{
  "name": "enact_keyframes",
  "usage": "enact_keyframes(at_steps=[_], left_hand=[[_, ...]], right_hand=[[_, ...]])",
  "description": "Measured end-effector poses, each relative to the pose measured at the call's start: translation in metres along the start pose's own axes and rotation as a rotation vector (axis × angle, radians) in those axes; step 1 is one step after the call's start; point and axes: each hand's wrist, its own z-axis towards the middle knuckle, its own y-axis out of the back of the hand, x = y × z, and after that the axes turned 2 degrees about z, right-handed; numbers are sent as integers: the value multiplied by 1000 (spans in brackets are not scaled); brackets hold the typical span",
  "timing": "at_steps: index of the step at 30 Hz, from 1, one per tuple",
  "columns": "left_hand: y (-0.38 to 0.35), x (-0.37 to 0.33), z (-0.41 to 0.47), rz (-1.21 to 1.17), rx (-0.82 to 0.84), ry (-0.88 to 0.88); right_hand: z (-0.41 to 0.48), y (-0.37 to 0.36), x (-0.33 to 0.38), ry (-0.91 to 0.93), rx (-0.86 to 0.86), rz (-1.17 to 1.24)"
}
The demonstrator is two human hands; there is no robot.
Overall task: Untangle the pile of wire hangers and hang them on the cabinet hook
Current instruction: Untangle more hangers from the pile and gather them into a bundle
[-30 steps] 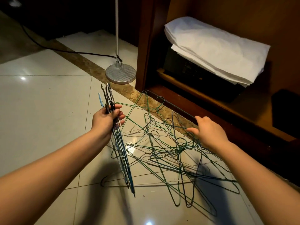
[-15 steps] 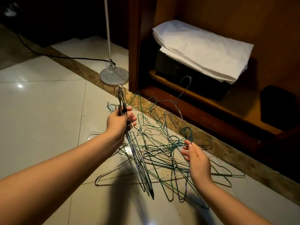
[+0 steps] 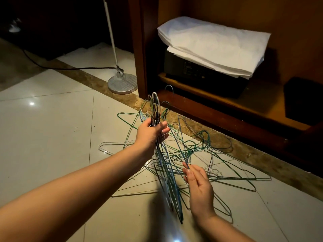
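My left hand [image 3: 150, 134] grips a bundle of wire hangers [image 3: 166, 172] by their necks. The hooks stick up above the fingers and the bodies hang down toward me. A tangled pile of green, white and blue wire hangers [image 3: 215, 154] lies on the tiled floor in front of the wooden cabinet [image 3: 139, 49]. My right hand [image 3: 199, 186] is low over the pile's near side. Its thumb and fingertips pinch a thin blue hanger wire [image 3: 183, 145] just right of the bundle. No cabinet hook is in view.
A floor lamp's round metal base [image 3: 122, 83] stands left of the cabinet, with a black cable [image 3: 52, 66] trailing left. Inside the cabinet, folded white cloth [image 3: 209, 44] lies on a dark box [image 3: 201, 75]. Another dark object [image 3: 304, 98] sits at the right.
My left hand carried its bundle to the right, up against the pile. My right hand came down and back toward me and took hold of a wire from the pile.
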Motion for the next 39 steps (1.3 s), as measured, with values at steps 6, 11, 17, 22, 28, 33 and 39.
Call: enact_keyframes(at_steps=[6, 11, 17, 22, 28, 33, 39], left_hand=[[3, 0, 3, 24, 16, -57], [3, 1, 0, 50, 40, -47], [11, 4, -2, 164, 22, -29], [16, 9, -2, 296, 37, -40], [36, 15, 15, 360, -7, -23], [50, 27, 24, 396, -35, 23], [61, 35, 30, 388, -42, 74]], right_hand=[[-2, 1, 8, 101, 54, -28], [-5, 12, 11, 29, 63, 93], [50, 49, -15, -473, -108, -204], [79, 77, -55, -639, 5, -672], [96, 64, -74, -688, 75, -730], [101, 56, -78, -690, -76, -518], [105, 65, -75, -586, -175, -461]])
